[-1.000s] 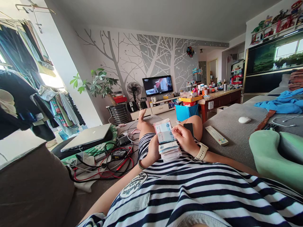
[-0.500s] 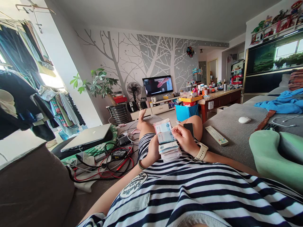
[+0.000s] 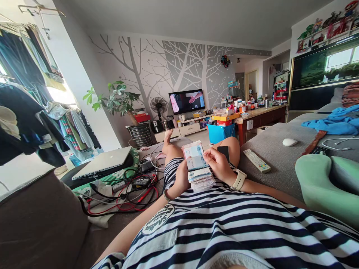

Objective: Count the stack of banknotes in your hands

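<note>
A thick stack of tissue packs or banknotes cannot be told apart by print alone, but it looks like a stack of banknotes (image 3: 195, 155) with blue and pink printing, bent over in the middle. My left hand (image 3: 181, 177) is closed around the stack's left side. On its right edge, my right hand (image 3: 219, 162) pinches the upper notes between thumb and fingers. The folded lower part of the stack hangs toward my striped shirt (image 3: 218, 220). A dark phone (image 3: 223, 153) lies on my thigh just beyond my right hand.
Left of me lie a silver laptop (image 3: 102, 162) and tangled cables (image 3: 134, 190). On the sofa at right are a remote control (image 3: 256, 160), a white mouse (image 3: 290, 142) and a green neck pillow (image 3: 316, 183). A cluttered table (image 3: 259, 115) stands ahead.
My hands and the stack stay almost still. On the television, a second hand shape has appeared at the left of the screen.
</note>
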Available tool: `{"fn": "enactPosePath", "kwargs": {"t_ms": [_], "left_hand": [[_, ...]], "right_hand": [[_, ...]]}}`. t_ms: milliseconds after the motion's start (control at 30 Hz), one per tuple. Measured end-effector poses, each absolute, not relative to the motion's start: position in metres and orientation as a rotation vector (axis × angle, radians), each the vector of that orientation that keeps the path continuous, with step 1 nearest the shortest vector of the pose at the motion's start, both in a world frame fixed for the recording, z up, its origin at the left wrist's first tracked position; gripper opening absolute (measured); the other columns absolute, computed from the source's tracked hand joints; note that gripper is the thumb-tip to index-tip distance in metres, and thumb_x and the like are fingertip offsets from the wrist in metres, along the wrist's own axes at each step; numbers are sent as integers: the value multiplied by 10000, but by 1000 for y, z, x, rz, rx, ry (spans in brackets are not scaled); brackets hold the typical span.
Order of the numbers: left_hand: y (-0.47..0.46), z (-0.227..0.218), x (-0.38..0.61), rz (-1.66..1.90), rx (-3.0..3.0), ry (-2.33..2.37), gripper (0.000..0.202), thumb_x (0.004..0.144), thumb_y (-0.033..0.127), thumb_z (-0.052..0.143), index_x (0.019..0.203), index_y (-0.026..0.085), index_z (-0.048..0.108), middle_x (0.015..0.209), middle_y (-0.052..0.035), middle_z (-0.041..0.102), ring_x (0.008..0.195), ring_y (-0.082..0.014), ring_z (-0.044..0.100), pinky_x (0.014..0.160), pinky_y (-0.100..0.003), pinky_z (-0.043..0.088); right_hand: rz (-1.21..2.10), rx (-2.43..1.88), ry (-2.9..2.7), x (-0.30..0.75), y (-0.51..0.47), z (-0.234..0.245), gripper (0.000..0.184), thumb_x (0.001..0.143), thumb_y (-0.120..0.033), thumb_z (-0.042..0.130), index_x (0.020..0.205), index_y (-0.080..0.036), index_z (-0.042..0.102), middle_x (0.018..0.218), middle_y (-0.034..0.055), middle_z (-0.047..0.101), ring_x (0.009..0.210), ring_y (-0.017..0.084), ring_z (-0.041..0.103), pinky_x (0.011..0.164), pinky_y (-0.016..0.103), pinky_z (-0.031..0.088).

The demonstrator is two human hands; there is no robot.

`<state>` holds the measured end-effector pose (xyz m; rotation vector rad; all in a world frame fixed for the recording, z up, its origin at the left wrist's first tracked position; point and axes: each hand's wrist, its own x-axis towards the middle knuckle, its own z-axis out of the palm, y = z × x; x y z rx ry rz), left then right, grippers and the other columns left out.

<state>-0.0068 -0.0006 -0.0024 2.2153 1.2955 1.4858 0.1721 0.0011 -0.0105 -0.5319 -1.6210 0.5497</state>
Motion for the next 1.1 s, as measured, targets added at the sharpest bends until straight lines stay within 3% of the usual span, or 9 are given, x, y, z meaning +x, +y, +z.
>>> {"fn": "enactPosePath", "kwargs": {"t_ms": [400,700,1100], "left_hand": [[1,-4,-8,1477,2232,1279,193,730,274,524,799,169,671,847,-73,737,806,-213,626,794,-342,505],[3,-4,-8,1509,2231,1283,267,846,320,452,780,176,667,803,-66,731,781,-200,635,792,-335,521],[0,-4,-8,1476,2235,1301,146,719,232,553,797,184,667,858,-58,743,823,-208,641,805,-332,516]], "right_hand": [[556,-526,-1620,172,3,-12,249,956,-430,536,907,-191,587,707,-7,572,635,146,528,590,260,387],[549,-534,-1623,172,2,-11,233,956,-414,536,898,-193,583,722,-2,590,656,151,551,609,261,403],[530,-543,-1625,172,2,-11,277,961,-451,520,880,-193,579,713,1,590,656,151,542,607,259,404]]}}
